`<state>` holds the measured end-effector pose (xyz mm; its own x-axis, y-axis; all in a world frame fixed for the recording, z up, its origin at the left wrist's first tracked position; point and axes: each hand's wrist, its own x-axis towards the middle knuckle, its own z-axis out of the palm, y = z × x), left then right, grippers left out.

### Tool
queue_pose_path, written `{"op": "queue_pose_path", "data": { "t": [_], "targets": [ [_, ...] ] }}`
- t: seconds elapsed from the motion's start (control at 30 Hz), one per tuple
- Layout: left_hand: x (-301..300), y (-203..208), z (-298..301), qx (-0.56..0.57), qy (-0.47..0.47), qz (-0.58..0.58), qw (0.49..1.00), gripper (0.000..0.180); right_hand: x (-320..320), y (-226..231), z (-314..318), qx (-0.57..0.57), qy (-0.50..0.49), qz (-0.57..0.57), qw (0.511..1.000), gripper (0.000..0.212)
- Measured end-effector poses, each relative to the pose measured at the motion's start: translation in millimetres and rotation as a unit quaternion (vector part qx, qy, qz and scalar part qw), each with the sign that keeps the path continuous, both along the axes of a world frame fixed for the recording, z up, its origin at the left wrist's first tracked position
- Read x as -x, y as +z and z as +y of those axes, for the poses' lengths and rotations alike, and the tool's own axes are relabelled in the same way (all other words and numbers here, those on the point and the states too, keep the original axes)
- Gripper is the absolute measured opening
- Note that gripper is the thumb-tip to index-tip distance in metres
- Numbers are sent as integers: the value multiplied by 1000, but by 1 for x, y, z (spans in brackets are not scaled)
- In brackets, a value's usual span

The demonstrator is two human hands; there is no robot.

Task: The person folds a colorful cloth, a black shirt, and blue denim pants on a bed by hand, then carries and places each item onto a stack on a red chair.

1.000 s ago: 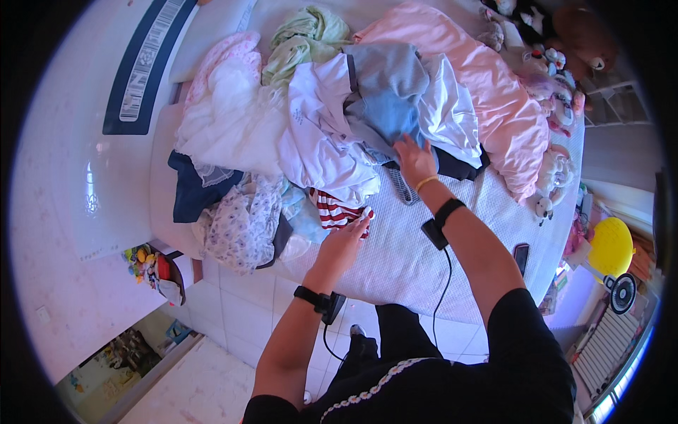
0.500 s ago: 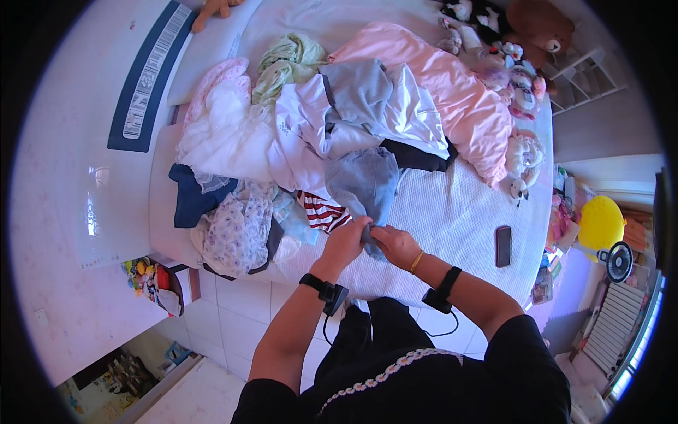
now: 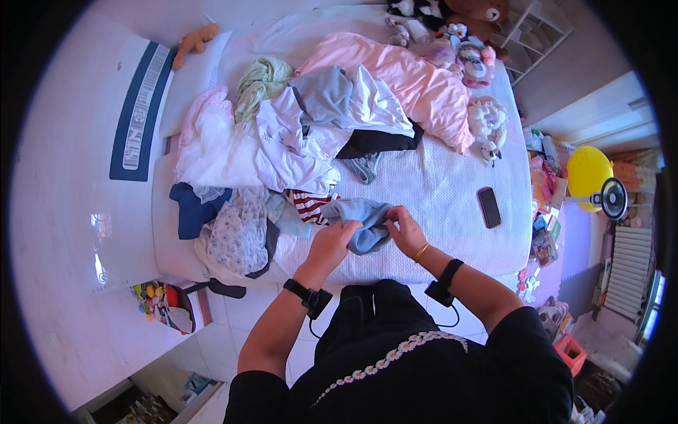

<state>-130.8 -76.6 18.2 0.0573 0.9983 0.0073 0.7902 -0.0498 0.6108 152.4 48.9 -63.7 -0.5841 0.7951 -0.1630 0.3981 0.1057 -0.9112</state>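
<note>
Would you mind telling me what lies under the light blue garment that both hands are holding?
Under the light blue garment shows the white bedspread. The left hand and right hand grip it; whatever lies directly beneath is covered.

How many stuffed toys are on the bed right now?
At least 3: a brown teddy bear at the far right corner, a white plush by the pink blanket, an orange plush at the far left. Others may be hidden in the far-corner cluster.
</note>
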Motion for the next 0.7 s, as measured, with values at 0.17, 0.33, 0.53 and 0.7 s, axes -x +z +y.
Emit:
{"op": "queue_pose_path", "data": {
  "t": [0.17,0.33,0.53,0.7],
  "targets": [
    [-4,54,-5,-92,-111,32,989,40,-38,-38,24,318,-165,-25,933,93],
    [6,73,-20,-186,-220,78,955,37,-24,-29,54,567,-256,115,775,114],
    [19,39,-10,-190,-290,127,929,29,-28,-6,71,361,-247,258,862,98],
    [51,11,-12,-108,-271,194,937,44,-12,33,51,287,-284,273,873,55]
  ]
}}
